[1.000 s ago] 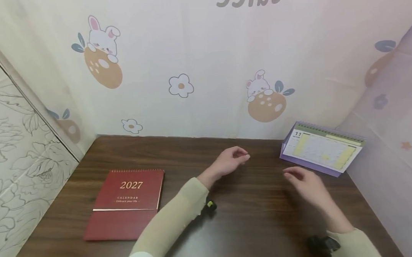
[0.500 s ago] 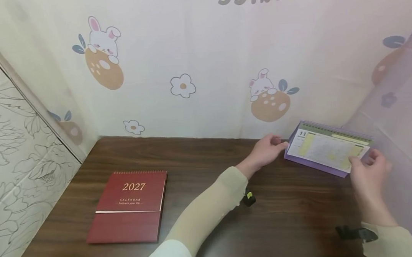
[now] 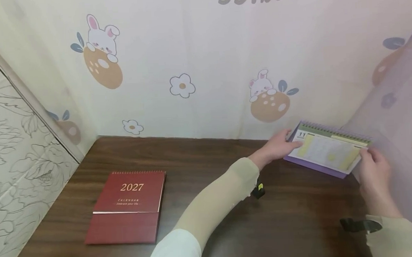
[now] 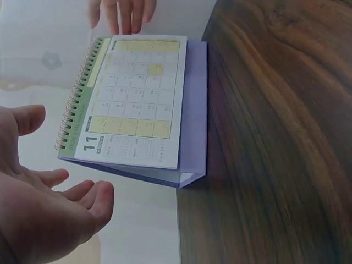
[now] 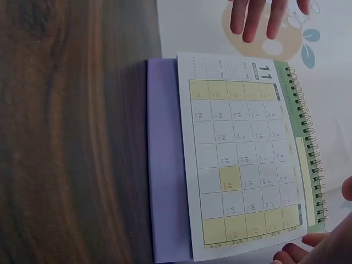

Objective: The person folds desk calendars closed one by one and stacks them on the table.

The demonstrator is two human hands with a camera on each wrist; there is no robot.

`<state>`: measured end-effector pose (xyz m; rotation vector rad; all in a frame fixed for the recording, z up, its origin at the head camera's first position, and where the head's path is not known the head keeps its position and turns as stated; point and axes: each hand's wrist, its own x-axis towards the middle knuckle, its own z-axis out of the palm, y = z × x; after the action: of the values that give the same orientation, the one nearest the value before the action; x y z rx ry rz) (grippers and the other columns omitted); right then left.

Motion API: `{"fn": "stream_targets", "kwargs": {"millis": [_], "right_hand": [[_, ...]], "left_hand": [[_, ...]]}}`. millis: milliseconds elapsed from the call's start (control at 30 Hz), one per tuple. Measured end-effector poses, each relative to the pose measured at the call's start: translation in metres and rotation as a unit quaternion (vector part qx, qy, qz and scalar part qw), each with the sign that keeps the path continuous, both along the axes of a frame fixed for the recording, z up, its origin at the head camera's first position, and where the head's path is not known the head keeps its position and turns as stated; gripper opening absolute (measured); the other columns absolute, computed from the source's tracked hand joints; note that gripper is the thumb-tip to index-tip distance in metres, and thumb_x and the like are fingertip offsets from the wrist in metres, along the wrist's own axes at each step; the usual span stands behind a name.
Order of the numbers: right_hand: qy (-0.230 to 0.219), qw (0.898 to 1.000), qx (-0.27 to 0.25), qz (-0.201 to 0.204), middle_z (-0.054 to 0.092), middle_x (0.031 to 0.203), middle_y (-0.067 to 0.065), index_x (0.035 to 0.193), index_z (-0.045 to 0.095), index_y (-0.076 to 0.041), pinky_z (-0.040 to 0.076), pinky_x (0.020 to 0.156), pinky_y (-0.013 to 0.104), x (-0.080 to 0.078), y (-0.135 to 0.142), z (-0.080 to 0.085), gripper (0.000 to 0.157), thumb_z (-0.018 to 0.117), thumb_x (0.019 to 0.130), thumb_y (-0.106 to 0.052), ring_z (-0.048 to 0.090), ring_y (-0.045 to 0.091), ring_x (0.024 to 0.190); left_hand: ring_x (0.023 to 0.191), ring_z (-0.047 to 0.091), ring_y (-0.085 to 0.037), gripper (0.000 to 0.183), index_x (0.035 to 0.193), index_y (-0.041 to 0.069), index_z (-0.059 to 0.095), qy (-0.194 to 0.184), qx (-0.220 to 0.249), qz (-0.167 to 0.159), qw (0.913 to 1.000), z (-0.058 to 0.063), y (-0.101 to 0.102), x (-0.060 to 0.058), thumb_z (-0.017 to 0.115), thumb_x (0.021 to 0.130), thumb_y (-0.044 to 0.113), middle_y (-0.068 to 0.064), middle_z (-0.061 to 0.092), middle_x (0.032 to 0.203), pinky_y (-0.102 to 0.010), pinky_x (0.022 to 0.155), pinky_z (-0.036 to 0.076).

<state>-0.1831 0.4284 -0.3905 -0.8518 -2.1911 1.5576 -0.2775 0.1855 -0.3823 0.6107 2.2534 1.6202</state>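
Observation:
A spiral-bound desk calendar (image 3: pixel 328 152) with a purple base stands tilted at the table's back right, its page headed 11. At its left end is my left hand (image 3: pixel 278 144), thumb across the front and fingers toward the back. In the left wrist view this left hand (image 4: pixel 52 203) has its fingers spread, a gap between them and the calendar (image 4: pixel 137 93). My right hand (image 3: pixel 375 171) is at the opposite end, thumb by the page's right edge. In the right wrist view part of the right hand (image 5: pixel 324 247) shows beside the calendar's (image 5: pixel 242 154) lower corner.
A red calendar (image 3: pixel 127 220) marked 2027 lies on the left of the dark wooden table (image 3: pixel 251 226). Behind the table hangs a pale curtain (image 3: pixel 213 47) printed with rabbits and flowers. Another curtain side (image 3: pixel 399 127) borders the table's right edge, close to my right hand.
Both hands have moved right from the middle of the table to the two ends of the desk calendar. The calendar and the red one stay where they were.

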Motion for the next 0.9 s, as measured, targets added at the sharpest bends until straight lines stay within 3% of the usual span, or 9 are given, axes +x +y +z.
{"fn": "stream_targets", "kwargs": {"millis": [100, 200, 333, 400, 500, 567, 633, 767, 900], "right_hand": [[0.000, 1.000, -0.012, 0.013, 0.008, 0.166, -0.002, 0.160, 0.014, -0.014, 0.004, 0.120, 0.036, 0.002, 0.003, -0.001, 0.065, 0.036, 0.105, -0.041, 0.003, 0.013, 0.149], [0.009, 1.000, -0.025, 0.007, 0.008, 0.166, -0.004, 0.160, 0.014, -0.016, 0.004, 0.119, 0.035, 0.001, 0.005, 0.000, 0.064, 0.037, 0.105, -0.039, 0.003, 0.011, 0.148], [0.030, 0.998, -0.053, -0.005, 0.018, 0.164, -0.005, 0.160, 0.019, -0.018, 0.008, 0.119, 0.032, -0.004, 0.009, 0.002, 0.064, 0.042, 0.104, -0.040, 0.014, 0.007, 0.146], [0.037, 0.996, -0.078, -0.005, 0.021, 0.163, -0.005, 0.160, 0.019, -0.018, 0.014, 0.117, 0.027, -0.006, 0.011, 0.004, 0.066, 0.046, 0.103, -0.040, 0.031, 0.011, 0.140], [0.046, 0.993, -0.112, 0.002, 0.027, 0.160, -0.004, 0.159, 0.018, -0.015, 0.033, 0.102, 0.016, -0.005, 0.014, 0.002, 0.068, 0.050, 0.103, -0.038, 0.051, 0.007, 0.112], [0.047, 0.992, -0.118, 0.002, 0.034, 0.156, -0.005, 0.159, 0.020, -0.014, 0.040, 0.084, 0.013, -0.005, 0.015, 0.001, 0.068, 0.052, 0.103, -0.036, 0.049, 0.000, 0.093], [0.052, 0.991, -0.120, 0.003, 0.037, 0.151, -0.005, 0.158, 0.022, -0.013, 0.041, 0.069, 0.012, -0.006, 0.016, 0.000, 0.066, 0.052, 0.103, -0.034, 0.048, 0.001, 0.087], [0.059, 0.990, -0.127, -0.002, 0.040, 0.150, -0.006, 0.156, 0.028, -0.015, 0.044, 0.061, 0.010, -0.009, 0.019, -0.002, 0.064, 0.055, 0.102, -0.034, 0.049, 0.001, 0.087], [0.062, 0.990, -0.122, -0.011, 0.054, 0.123, -0.010, 0.153, 0.036, -0.015, 0.044, 0.060, 0.012, -0.008, 0.023, -0.003, 0.062, 0.060, 0.099, -0.035, 0.051, 0.003, 0.083]], "left_hand": [[0.095, 0.060, -0.004, 0.044, 0.140, 0.018, 0.052, -0.009, 0.007, -0.027, 0.9996, -0.001, 0.005, 0.002, 0.062, 0.099, 0.028, 0.008, 0.066, 0.112, -0.022, 0.088, 0.046], [0.101, 0.061, -0.004, 0.044, 0.142, 0.019, 0.051, -0.019, 0.015, -0.046, 0.9986, -0.003, 0.010, 0.003, 0.061, 0.100, 0.028, 0.008, 0.066, 0.118, -0.022, 0.092, 0.044], [0.116, 0.058, -0.006, 0.049, 0.146, 0.020, 0.048, -0.017, 0.015, -0.044, 0.9988, -0.003, 0.014, 0.001, 0.061, 0.100, 0.030, 0.007, 0.063, 0.127, -0.023, 0.098, 0.042], [0.116, 0.057, -0.006, 0.049, 0.146, 0.020, 0.048, -0.018, 0.019, -0.046, 0.9986, -0.003, 0.015, -0.001, 0.062, 0.100, 0.029, 0.006, 0.063, 0.129, -0.023, 0.098, 0.042], [0.107, 0.061, -0.005, 0.045, 0.143, 0.021, 0.050, -0.032, 0.031, -0.046, 0.9980, -0.006, 0.016, -0.004, 0.061, 0.100, 0.027, 0.007, 0.065, 0.122, -0.024, 0.094, 0.044], [0.103, 0.060, -0.004, 0.044, 0.142, 0.023, 0.051, -0.037, 0.036, -0.041, 0.9978, -0.006, 0.017, -0.006, 0.061, 0.100, 0.026, 0.009, 0.066, 0.118, -0.024, 0.094, 0.044], [0.102, 0.061, -0.005, 0.044, 0.143, 0.025, 0.050, -0.040, 0.039, -0.036, 0.9978, -0.006, 0.017, -0.008, 0.060, 0.100, 0.026, 0.010, 0.066, 0.114, -0.025, 0.093, 0.044], [0.106, 0.060, -0.006, 0.046, 0.145, 0.028, 0.048, -0.039, 0.043, -0.042, 0.9974, -0.004, 0.018, -0.012, 0.058, 0.101, 0.025, 0.011, 0.065, 0.118, -0.024, 0.095, 0.043], [0.111, 0.057, -0.003, 0.047, 0.147, 0.033, 0.046, -0.036, 0.038, -0.041, 0.9978, -0.002, 0.020, -0.012, 0.057, 0.102, 0.026, 0.012, 0.062, 0.126, -0.025, 0.099, 0.042]]}}
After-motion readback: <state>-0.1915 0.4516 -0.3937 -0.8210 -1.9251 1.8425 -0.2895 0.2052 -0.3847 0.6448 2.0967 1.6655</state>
